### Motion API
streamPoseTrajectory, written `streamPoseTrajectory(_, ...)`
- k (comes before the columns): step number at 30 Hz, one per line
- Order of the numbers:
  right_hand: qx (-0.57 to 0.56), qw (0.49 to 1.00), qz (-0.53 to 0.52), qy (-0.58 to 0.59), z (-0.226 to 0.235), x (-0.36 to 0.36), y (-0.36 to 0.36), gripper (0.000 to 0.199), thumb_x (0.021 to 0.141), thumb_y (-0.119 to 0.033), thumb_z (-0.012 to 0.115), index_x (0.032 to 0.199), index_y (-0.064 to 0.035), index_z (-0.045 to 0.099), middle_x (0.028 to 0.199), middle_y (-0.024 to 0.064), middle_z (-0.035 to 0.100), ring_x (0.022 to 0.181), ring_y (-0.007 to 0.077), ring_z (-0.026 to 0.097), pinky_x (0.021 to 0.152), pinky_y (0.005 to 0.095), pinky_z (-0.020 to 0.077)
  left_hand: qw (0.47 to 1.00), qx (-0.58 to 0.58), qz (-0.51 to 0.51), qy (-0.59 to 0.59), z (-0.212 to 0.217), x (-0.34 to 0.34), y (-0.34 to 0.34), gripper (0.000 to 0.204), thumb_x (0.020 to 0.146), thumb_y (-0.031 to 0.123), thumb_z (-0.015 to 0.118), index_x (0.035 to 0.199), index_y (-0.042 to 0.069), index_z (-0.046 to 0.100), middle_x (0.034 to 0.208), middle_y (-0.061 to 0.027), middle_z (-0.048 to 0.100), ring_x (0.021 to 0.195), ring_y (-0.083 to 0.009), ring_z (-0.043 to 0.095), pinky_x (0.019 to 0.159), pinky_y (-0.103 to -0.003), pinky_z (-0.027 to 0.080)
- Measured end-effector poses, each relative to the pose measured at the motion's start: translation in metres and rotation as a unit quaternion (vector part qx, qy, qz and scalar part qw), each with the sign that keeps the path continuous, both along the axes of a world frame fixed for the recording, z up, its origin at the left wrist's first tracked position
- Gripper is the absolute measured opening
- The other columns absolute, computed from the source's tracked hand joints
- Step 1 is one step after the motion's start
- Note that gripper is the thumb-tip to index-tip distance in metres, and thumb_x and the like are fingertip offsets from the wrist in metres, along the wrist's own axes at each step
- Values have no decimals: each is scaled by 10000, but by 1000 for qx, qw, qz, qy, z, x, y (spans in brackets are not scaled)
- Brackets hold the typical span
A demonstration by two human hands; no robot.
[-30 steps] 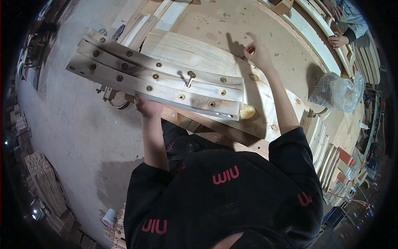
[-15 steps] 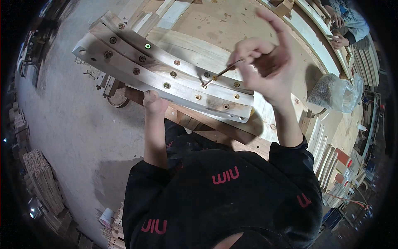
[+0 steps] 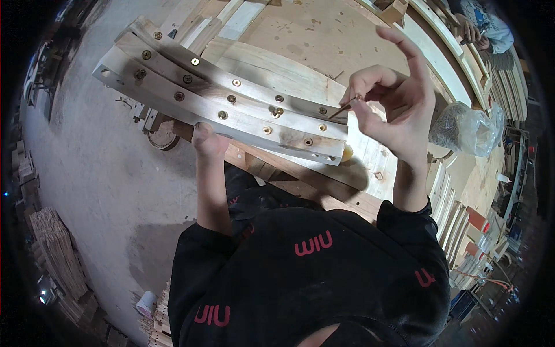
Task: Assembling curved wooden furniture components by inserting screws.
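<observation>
Pale wood fills the scene: a broad plywood tabletop (image 3: 324,34) carries a stack of curved wooden slats (image 3: 231,110), studded with screws and bolt heads, that juts off the near edge toward the person. The slats lie slantwise, running from the far left down to the right, and overlap one another. The person's black sleeves come up from below. The left forearm rises straight to the slats' near edge, where the left hand (image 3: 209,141) grips the lowest slat from beneath, fingers tucked under and out of sight. The right forearm stands nearly upright, wrist bent back, and the right hand (image 3: 399,104) is raised above the slats' right end. Its thumb and first fingers pinch a long thin screw (image 3: 346,107), which points down and left toward the slats, while the index finger sticks up, free. A clear plastic bag (image 3: 468,128) sits on the tabletop just right of that hand.
</observation>
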State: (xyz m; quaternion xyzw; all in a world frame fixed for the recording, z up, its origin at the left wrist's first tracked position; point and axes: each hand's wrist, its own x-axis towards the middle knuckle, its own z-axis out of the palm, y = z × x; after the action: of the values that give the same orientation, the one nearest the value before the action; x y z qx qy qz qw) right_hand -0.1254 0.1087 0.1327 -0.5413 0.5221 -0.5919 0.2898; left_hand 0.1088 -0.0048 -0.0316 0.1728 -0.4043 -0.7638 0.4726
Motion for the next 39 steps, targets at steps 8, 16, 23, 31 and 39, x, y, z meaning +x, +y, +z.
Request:
streamPoseTrajectory(8, 120, 991, 43, -34, -8, 8, 4, 686, 626, 62, 584, 1250, -53, 325, 683, 27, 550, 665, 102, 558, 680, 245, 475, 998, -6, 60, -23, 0, -2, -1, 866, 656, 532, 632, 1308, 89, 274, 1314, -80, 326, 1217, -274, 317, 1003, -463, 269)
streamPoseTrajectory(16, 82, 968, -2, 236, -25, -48, -9, 606, 664, -168, 682, 1211, -120, 425, 761, 15, 572, 673, 116, 534, 649, 271, 413, 996, 64, 58, -20, 4, 1, 5, 892, 605, 372, 689, 1327, 114, 232, 1321, -39, 292, 1247, -224, 254, 1024, -430, 221)
streamPoseTrajectory(23, 388, 794, -298, 361, -208, -165, -6, 567, 677, -177, 648, 1176, -47, 412, 752, 142, 607, 693, 292, 599, 636, 377, 469, 999, -37, 11, -27, -3, 5, -4, 826, 720, 573, 541, 1302, 56, 267, 1318, -112, 313, 1220, -283, 304, 1000, -443, 274)
streamPoseTrajectory(31, 247, 881, -46, 401, -216, -149, 1, 582, 627, 57, 509, 1177, -114, 419, 801, 123, 600, 753, 287, 585, 686, 374, 458, 995, 43, 81, -48, -2, 14, -2, 874, 649, 523, 639, 1314, 94, 270, 1316, -67, 312, 1234, -274, 279, 1016, -462, 232)
streamPoseTrajectory(39, 312, 905, -90, 277, -198, -160, 2, 550, 669, 23, 557, 1183, -112, 415, 697, 82, 575, 691, 184, 579, 641, 291, 462, 995, 61, 68, -45, -6, 12, -3, 846, 662, 497, 626, 1307, 79, 273, 1304, -75, 327, 1229, -281, 289, 1014, -459, 237)
